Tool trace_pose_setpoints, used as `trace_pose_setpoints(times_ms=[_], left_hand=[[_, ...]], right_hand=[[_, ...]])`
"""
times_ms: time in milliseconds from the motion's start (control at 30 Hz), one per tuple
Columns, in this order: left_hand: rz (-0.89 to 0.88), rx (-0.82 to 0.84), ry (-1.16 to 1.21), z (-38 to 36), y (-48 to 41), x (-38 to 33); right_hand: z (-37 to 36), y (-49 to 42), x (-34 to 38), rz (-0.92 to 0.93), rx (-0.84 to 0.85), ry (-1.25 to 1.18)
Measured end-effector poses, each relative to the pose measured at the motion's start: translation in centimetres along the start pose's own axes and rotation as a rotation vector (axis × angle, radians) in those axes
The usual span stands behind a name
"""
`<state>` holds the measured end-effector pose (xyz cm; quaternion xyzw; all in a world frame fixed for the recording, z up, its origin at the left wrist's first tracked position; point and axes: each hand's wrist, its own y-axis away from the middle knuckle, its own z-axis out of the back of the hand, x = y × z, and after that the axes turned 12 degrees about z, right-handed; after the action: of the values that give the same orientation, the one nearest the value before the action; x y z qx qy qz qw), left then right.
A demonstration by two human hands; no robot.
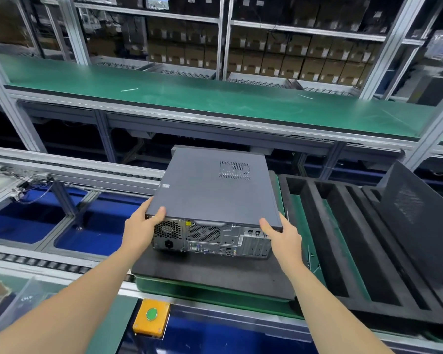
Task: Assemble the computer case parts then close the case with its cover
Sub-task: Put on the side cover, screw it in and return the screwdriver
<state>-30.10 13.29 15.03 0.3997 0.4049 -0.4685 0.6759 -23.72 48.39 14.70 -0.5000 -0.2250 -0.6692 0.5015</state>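
Note:
A dark grey computer case [210, 238] lies flat on a black foam pad [210, 272], its rear panel with fans and ports facing me. The dark cover [210, 190], with a vent grille near its far right, lies on top of the case. My left hand [141, 226] grips the cover's near left corner, thumb on top. My right hand [281, 236] grips the near right corner, thumb on the top edge.
A black foam rack [343, 238] with long slots stands to the right, with another dark panel [417, 215] leaning in it. An orange box with a green button [151, 314] sits at the front edge. Roller conveyor rails [62, 169] run on the left; a green shelf [215, 100] spans behind.

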Motion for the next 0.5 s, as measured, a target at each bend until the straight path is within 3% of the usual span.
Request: trace_pose_setpoints(times_ms=[133, 233, 367, 500], left_hand=[[-0.071, -0.231, -0.230, -1.6, 1.8, -2.3], [-0.338, -0.320, -0.523, -4.2, 3.6, -4.6], [-0.416, -0.030, -0.421, -10.0, 5.6, -7.7], [-0.527, 0.177, -0.352, -16.4, 7.6, -9.8]], right_hand=[[1.0, -0.1, 0.3, -0.016, 0.044, -0.071], [1.9, -0.4, 0.5, -0.026, 0.038, -0.056], [4.4, -2.0, 0.3, -0.054, 0.026, -0.094], [9.7, -3.9, -1.3, -0.087, -0.108, -0.094]])
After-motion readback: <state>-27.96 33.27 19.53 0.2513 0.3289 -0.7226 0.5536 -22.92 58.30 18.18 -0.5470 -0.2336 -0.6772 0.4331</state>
